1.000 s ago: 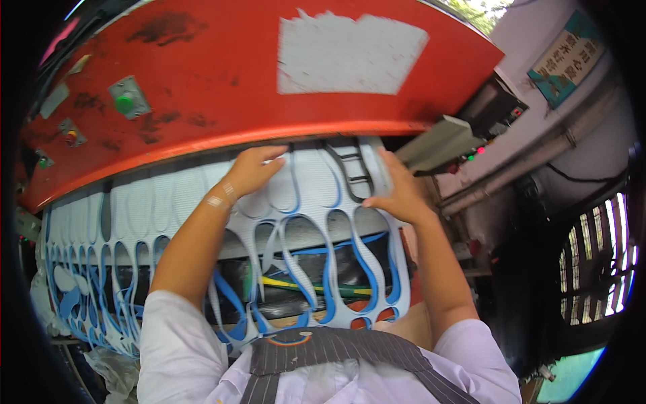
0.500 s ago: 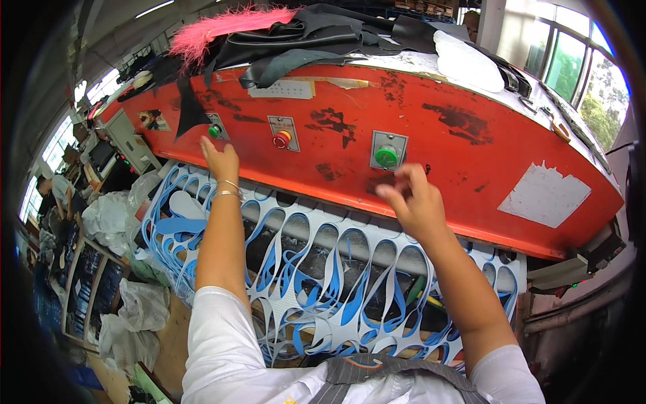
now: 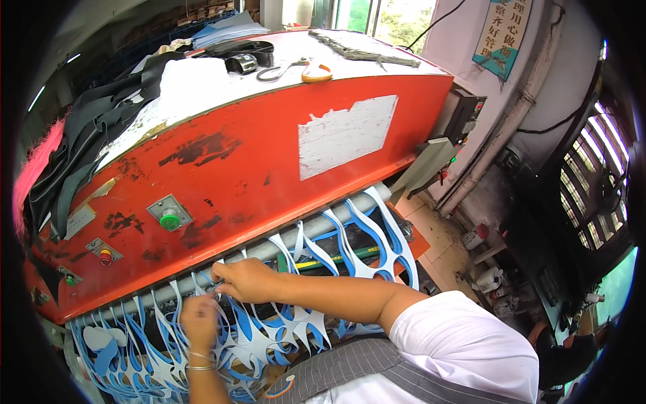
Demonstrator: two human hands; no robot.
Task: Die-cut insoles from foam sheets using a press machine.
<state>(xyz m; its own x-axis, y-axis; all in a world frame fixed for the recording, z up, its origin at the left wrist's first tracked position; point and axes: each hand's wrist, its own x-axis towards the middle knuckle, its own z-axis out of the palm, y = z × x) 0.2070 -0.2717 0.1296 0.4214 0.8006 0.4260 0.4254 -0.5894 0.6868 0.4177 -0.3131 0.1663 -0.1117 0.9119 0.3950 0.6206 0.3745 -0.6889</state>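
Note:
A blue-and-white sheet (image 3: 364, 270), cut into a web with large rounded holes, hangs along the front of the red machine (image 3: 262, 151) over a grey bar. My right hand (image 3: 247, 280) reaches across from the right. Its fingers are pinched together at a strip of the web beside the bar. Just below and left of it is my left hand (image 3: 200, 321), blurred by motion and close to the same strips; its grip does not show clearly. Loose white and blue cut pieces (image 3: 105, 340) lie on the web at the left.
A green button (image 3: 169, 220) and a red stop button (image 3: 105, 257) sit on the machine's front. Scissors (image 3: 316, 71) and black material (image 3: 101, 121) lie on top. A control box (image 3: 431, 161) juts out at the right end. Another person (image 3: 568, 357) is at lower right.
The view has swung right, bringing the machine's right end in. Both hands came down from near the machine's front to the web and drew close together; the right one has pinched a strip.

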